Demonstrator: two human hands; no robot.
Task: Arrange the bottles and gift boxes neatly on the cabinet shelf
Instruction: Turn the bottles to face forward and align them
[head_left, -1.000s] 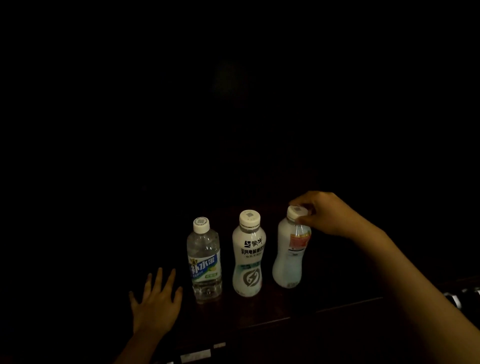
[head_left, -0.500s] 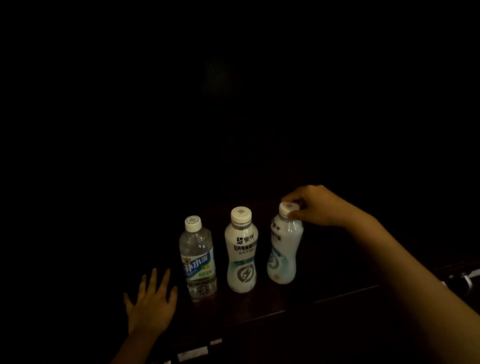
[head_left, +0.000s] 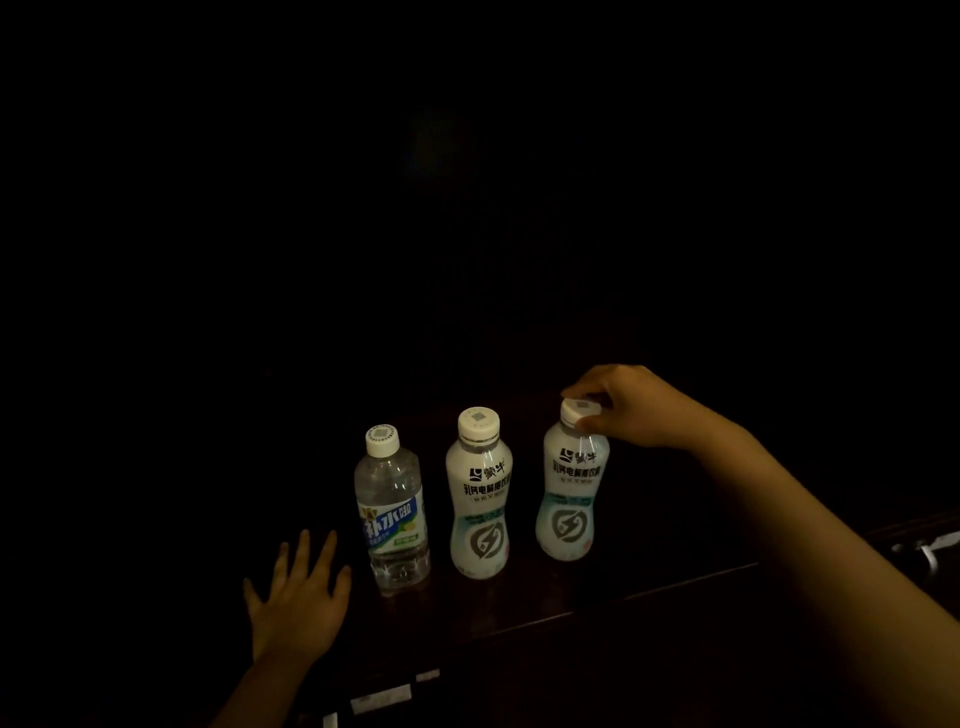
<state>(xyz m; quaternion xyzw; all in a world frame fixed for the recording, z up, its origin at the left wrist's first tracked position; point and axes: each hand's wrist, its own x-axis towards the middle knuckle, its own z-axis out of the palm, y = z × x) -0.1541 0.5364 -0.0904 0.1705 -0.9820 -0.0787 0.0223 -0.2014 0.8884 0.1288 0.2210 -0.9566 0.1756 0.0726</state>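
Three bottles stand upright in a row on a dark wooden shelf (head_left: 597, 603). The clear water bottle (head_left: 393, 514) with a blue label is at the left. A white milky bottle (head_left: 479, 493) stands in the middle. A second white bottle (head_left: 571, 488) is at the right, its label facing me. My right hand (head_left: 631, 405) grips that bottle by its white cap. My left hand (head_left: 298, 597) lies flat with fingers spread, just left of the clear bottle and apart from it. No gift boxes show in the dark.
The scene is very dark; the cabinet behind and around the bottles is hidden. The shelf's front edge (head_left: 675, 584) runs just before the bottles. Something pale and metallic (head_left: 924, 551) glints at the far right. White strips (head_left: 382, 696) show low in front.
My right hand has turned the right bottle by its cap, so its front label now faces me instead of the red and white back label, and the bottle stands straighter. The left hand stayed put.
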